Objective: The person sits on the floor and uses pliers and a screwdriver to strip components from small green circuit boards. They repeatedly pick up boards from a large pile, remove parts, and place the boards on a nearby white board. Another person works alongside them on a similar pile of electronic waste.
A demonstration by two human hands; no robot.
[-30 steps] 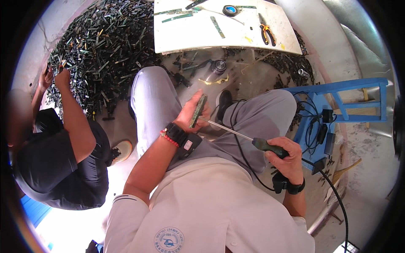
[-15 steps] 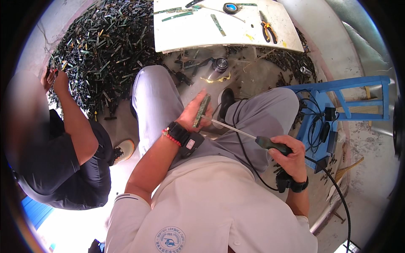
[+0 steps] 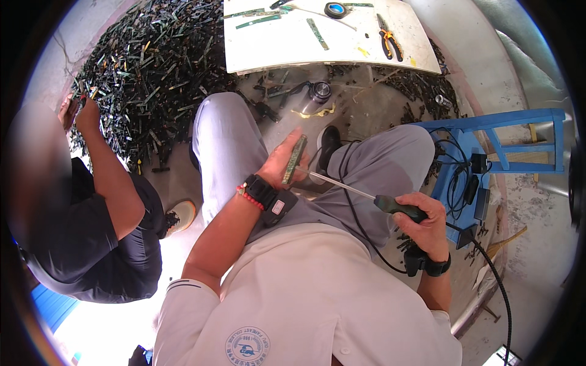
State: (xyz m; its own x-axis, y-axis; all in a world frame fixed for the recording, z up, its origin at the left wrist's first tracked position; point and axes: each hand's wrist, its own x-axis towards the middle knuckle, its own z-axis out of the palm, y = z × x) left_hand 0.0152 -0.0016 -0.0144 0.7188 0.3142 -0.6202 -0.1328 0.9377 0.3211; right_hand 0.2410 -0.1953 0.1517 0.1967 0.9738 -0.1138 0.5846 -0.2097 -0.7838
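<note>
Over my lap, my left hand (image 3: 276,165) is closed on a narrow green circuit board strip (image 3: 294,160), held upright and slightly tilted. My right hand (image 3: 425,221) grips the dark handle of a long screwdriver (image 3: 339,183). Its metal shaft points left toward the strip, and the tip reaches the strip's right side by my left fingers. Whether the tip touches the board or sits just behind it, I cannot tell.
A white table (image 3: 281,52) ahead carries pliers (image 3: 389,43), a tape roll (image 3: 335,10) and several green strips. A large pile of strips (image 3: 152,73) lies at left, where a person (image 3: 91,232) works. A blue stool (image 3: 455,180) with cables stands right; a lidded flask (image 3: 319,93) stands ahead.
My right hand and the screwdriver have shifted slightly to the right and down. My left hand keeps its hold on the strip, nearly still.
</note>
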